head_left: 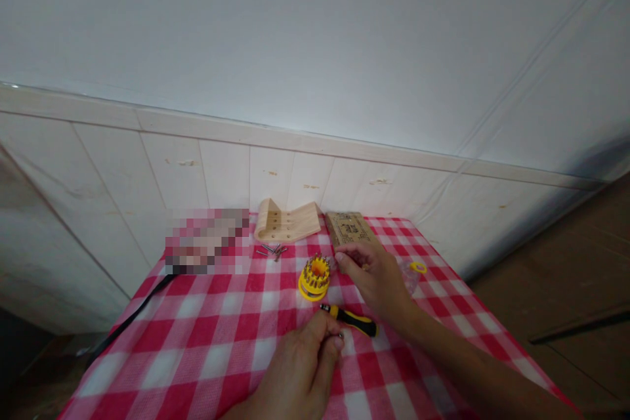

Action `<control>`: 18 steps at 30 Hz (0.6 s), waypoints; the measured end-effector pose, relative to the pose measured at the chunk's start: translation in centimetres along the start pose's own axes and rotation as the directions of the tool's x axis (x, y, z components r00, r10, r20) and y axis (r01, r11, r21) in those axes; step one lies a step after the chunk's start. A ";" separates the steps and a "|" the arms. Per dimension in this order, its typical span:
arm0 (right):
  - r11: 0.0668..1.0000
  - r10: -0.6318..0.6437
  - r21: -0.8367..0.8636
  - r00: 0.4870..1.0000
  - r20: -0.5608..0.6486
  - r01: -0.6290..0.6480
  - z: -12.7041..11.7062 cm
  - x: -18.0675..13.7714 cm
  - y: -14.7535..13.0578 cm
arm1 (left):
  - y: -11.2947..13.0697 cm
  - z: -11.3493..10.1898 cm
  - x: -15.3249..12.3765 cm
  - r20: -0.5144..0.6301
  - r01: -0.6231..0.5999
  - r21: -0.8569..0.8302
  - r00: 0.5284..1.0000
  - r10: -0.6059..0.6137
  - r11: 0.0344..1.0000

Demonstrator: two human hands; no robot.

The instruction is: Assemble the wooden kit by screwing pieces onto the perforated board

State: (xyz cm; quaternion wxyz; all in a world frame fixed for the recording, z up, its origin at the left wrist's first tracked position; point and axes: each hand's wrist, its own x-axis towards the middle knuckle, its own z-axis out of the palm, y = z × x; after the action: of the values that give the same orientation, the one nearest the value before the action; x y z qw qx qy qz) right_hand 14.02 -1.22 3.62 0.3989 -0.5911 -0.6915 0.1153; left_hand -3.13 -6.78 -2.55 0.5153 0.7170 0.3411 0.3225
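My left hand [300, 367] rests on the red-and-white checked tablecloth [211, 328], its fingers pinched together on a small metal piece I cannot make out. Just beyond its fingertips lies a black-and-yellow screwdriver [352, 319]. My right hand [374, 272] reaches over the screwdriver with its fingers curled and pressed together beside a round yellow bit holder [314, 277] full of upright bits; what the fingers hold, if anything, is hidden.
A bent wooden piece with holes [285, 221] and a flat wooden panel [348, 228] lie at the table's far edge by the wall. Several loose screws [273, 250] lie before them. A clear bag with a yellow ring [416, 269] sits right. A black strap [132, 315] hangs left.
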 end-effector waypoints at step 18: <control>0.995 0.070 0.048 0.958 0.278 -0.087 1.2 2.6 -0.6 | -0.1 -0.1 -0.1 0.012 0.003 -0.009 1.000 -0.003 1.000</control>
State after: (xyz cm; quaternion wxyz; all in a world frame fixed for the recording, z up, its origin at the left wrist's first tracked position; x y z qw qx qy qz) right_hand 12.78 1.37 4.34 0.3114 -0.5841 -0.7126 0.2326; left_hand -3.29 -6.84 -2.67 0.5210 0.7160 0.3376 0.3192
